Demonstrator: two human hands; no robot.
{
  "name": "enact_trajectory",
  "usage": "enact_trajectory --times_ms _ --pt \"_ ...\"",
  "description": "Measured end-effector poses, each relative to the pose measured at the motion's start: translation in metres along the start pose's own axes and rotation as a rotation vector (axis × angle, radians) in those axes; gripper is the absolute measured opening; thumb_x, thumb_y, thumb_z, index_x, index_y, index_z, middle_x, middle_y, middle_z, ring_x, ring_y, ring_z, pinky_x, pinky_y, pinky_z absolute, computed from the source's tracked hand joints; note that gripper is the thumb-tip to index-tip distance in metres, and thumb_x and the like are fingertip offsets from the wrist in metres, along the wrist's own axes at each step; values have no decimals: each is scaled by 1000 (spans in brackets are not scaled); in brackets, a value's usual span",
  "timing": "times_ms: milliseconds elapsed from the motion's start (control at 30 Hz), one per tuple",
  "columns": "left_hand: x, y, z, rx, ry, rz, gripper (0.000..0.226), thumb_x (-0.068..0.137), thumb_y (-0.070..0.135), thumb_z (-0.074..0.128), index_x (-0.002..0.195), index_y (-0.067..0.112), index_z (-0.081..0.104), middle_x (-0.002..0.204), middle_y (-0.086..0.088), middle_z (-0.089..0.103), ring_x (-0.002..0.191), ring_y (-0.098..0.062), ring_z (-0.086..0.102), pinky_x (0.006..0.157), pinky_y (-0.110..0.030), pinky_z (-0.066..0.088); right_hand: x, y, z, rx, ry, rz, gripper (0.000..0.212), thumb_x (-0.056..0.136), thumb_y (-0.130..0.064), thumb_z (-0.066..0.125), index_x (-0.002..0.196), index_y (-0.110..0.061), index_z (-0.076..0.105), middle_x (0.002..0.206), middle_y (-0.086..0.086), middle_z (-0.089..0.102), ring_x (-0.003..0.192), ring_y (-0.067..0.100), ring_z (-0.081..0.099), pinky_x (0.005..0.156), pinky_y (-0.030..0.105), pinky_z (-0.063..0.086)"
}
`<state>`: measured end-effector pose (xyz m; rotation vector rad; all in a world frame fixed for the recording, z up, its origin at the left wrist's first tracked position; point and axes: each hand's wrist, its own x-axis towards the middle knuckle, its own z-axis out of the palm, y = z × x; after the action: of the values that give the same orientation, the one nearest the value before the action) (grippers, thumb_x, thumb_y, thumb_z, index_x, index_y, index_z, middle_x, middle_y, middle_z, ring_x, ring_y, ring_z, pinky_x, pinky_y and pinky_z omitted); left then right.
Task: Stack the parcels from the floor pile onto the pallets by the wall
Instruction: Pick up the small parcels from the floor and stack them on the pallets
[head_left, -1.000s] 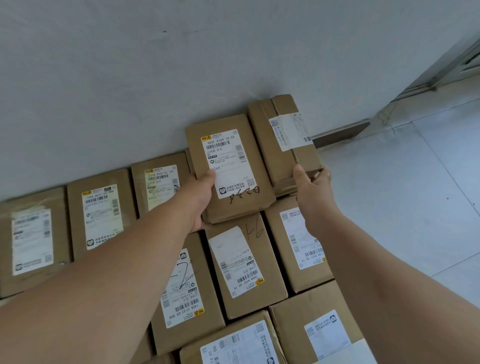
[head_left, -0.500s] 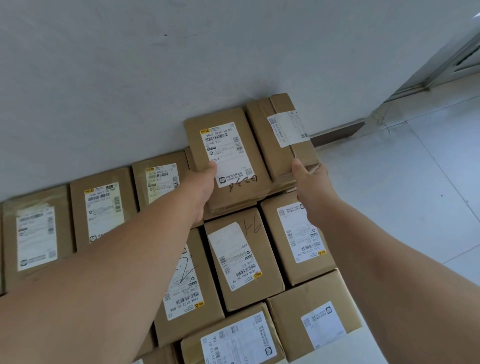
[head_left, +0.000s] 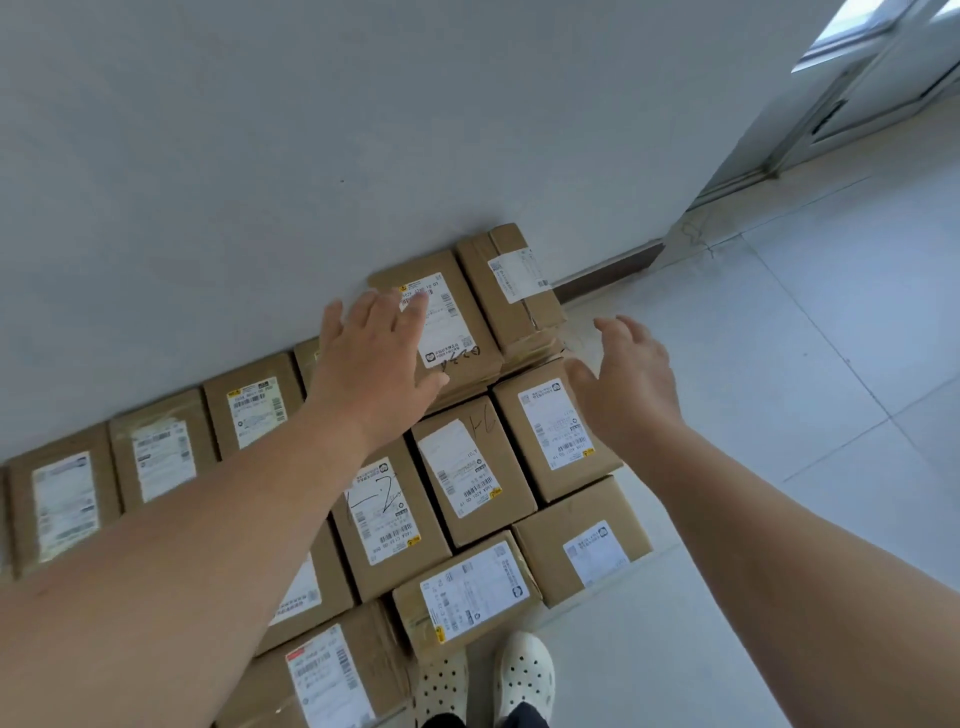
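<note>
Brown cardboard parcels with white labels lie packed side by side against the grey wall. Two of them sit as a second layer at the wall: one with a large label and handwriting (head_left: 452, 332) and a taped one (head_left: 511, 291) to its right. My left hand (head_left: 376, 358) hovers over the left part of the labelled parcel with fingers spread and holds nothing. My right hand (head_left: 631, 382) is open beside the taped parcel, apart from it, above a lower parcel (head_left: 556, 426). The pallets are hidden under the parcels.
A row of parcels (head_left: 156, 457) runs left along the wall. More parcels (head_left: 467, 592) lie near my feet in white clogs (head_left: 524, 670). Pale tiled floor (head_left: 805, 389) spreads to the right. A door frame (head_left: 857, 98) stands at the top right.
Both hands have let go of the two upper parcels, which now rest against the wall. The hands have opened and drawn back slightly, and the view has pulled away.
</note>
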<state>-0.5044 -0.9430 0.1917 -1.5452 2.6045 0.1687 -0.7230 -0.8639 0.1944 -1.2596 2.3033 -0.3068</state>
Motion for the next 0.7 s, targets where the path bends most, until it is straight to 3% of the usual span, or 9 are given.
enact_trajectory --times_ms 100,367,500,700 --pt "-22 17 -43 43 -13 78 85 91 59 50 154 17 14 157 -11 24 146 -31 19 119 -53 11 -38 6 -39 -64 8 0 60 101 -36 51 153 -18 28 162 5 20 150 24 13 122 41 14" --pt "-71 97 -120 110 -2 300 86 91 63 45 155 15 14 159 -9 24 147 -28 19 118 -50 16 -155 58 -125 -80 109 119 63 100 -37 51 154 -16 26 163 8 18 150 24 13 120 38 10" --pt "-99 151 -144 118 14 476 87 89 63 48 155 16 17 157 -8 28 145 -27 24 118 -47 16 -233 99 -155 -25 224 265 62 99 -37 52 153 -15 29 161 8 22 149 23 17 119 37 11" --pt "-173 243 -166 92 -24 761 88 88 60 54 155 15 19 157 -10 31 145 -28 26 121 -45 17 -385 174 -185 25 369 568 61 98 -35 55 150 -12 34 155 9 34 141 29 31 117 40 25"
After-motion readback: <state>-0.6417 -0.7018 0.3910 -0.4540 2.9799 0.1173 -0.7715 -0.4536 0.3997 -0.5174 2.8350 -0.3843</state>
